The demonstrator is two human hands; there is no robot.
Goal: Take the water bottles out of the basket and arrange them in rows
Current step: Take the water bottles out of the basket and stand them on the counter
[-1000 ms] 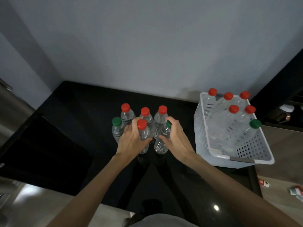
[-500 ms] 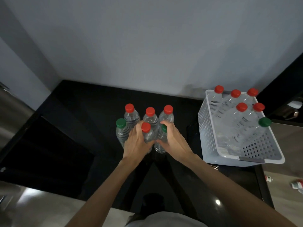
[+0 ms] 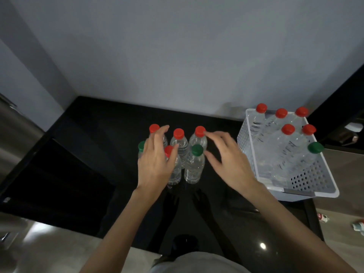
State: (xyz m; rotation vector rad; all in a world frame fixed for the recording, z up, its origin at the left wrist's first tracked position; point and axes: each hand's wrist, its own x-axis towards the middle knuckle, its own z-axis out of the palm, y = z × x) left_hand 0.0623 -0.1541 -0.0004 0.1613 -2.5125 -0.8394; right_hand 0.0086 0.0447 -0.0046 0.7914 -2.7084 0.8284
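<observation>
a: since six bottles (image 3: 194, 164) stand mid-frame in two rows, why do the hands hover?
b: left hand (image 3: 155, 164) and right hand (image 3: 226, 162), both spread and empty, look like squaring. six wait in the white basket (image 3: 307, 186), right.

Six water bottles stand in two rows on the black counter (image 3: 110, 123); six more stay in the white basket (image 3: 307, 191).

The back row has three clear bottles with red caps (image 3: 154, 128) (image 3: 178, 133) (image 3: 200, 131). The front row has a green cap bottle (image 3: 141, 146) at the left, a red cap bottle (image 3: 173, 170) in the middle and a green cap bottle (image 3: 194, 166) at the right. All are upright and close together. In the perforated basket, five red cap bottles (image 3: 288, 129) and one green cap bottle (image 3: 315, 147) stand, to the right of the rows.
</observation>
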